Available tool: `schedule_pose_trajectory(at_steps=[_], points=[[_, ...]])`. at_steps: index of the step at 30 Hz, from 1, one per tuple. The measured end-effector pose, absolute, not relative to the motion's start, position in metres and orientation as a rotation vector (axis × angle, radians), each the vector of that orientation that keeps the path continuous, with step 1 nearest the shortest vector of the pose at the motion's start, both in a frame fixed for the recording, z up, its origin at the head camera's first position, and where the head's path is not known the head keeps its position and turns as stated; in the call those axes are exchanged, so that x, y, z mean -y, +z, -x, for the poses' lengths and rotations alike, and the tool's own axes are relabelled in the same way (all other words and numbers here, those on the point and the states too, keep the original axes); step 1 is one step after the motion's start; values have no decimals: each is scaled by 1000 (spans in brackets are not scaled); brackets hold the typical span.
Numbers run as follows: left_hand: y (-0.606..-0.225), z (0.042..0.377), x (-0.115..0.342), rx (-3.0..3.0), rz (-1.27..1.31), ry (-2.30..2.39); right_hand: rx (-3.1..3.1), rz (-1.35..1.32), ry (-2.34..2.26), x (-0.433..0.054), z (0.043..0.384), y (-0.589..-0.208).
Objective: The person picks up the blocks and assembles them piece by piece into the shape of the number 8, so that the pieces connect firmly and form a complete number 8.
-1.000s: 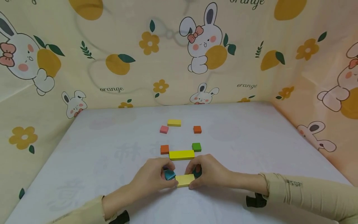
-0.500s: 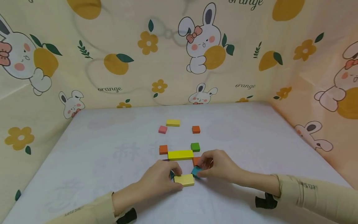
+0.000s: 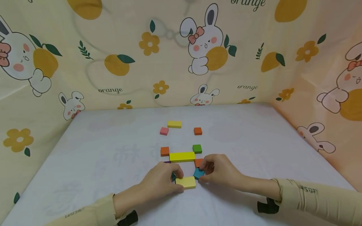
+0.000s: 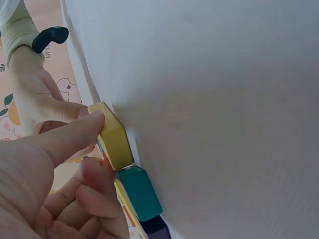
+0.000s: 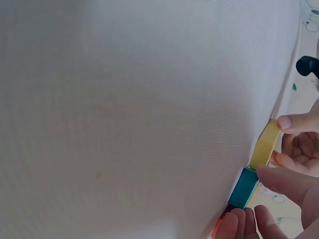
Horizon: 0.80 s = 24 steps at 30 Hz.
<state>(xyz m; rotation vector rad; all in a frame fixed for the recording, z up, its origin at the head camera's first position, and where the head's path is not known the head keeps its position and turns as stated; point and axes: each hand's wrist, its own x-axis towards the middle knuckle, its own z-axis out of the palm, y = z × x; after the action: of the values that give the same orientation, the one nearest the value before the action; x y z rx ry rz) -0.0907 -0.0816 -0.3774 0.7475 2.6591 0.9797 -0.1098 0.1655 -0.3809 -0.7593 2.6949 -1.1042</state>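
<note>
My left hand (image 3: 158, 179) pinches a pale yellow block (image 3: 185, 182) lying at the near end of a block outline, thumb on its front side and index finger behind. A teal block (image 4: 140, 193) touches its left end, mostly hidden by that hand in the head view; a purple block (image 4: 158, 230) follows. At the right end, my right hand (image 3: 225, 171) holds a blue block (image 3: 199, 173) between thumb and fingertips, set at a slant. One corner of the blue block meets the pale yellow block. An orange block (image 3: 198, 163) is just beyond it.
A long bright yellow block (image 3: 182, 157) crosses the outline, with an orange cube (image 3: 165, 151) and a green cube (image 3: 197, 148) at its ends. Farther off lie a pink block (image 3: 164, 131), another orange cube (image 3: 198, 131) and a yellow block (image 3: 174, 124). Patterned cloth (image 3: 127, 47) hangs behind.
My right hand has left the pale yellow block's right end and now holds the blue block. My left hand has shifted right, onto the pale yellow block. The orange block beside it has come into view.
</note>
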Motion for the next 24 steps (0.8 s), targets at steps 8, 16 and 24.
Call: schedule_pose_trajectory(at_steps=[8,16,24], points=[[-378,91,81,-2654,-734,984,-2679,803,-1144,-166,111,-381],[-380,91,82,-2654,-733,1014,-2662,783,-1146,-166,110,-379],[-376,123,112,-2776,-901,1136,-2656,788,-1141,-165,111,-379]])
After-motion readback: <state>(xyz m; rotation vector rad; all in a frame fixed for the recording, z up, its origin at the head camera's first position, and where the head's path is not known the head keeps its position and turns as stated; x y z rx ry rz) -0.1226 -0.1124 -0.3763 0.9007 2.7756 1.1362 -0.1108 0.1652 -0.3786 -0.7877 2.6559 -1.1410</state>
